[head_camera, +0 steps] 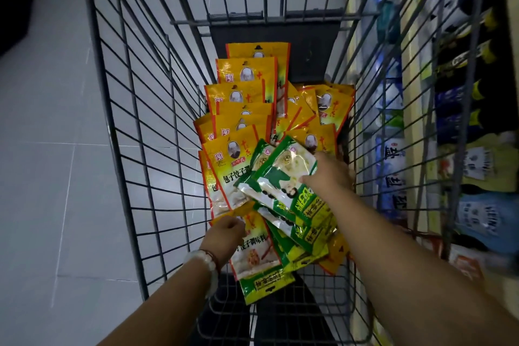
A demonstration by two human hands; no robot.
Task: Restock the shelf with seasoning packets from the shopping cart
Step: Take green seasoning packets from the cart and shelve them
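Inside the grey wire shopping cart (132,149), the right hand (328,174) pinches green-and-white seasoning packets (283,177) atop yellow-orange seasoning packets (247,98); the left hand (224,236) grips 1 yellow packet (252,250). The blurred stocked shelf (474,132) stands right.

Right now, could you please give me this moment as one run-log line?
phase: picking from cart | right hand: grips green packets | left hand: on yellow packet | shelf: right of cart

Two bare forearms, no sleeves showing; the left hand (226,236) wears at its wrist a pale beaded bracelet (202,261) beside a thin dark red cord (214,258); the right hand (327,174) unadorned.
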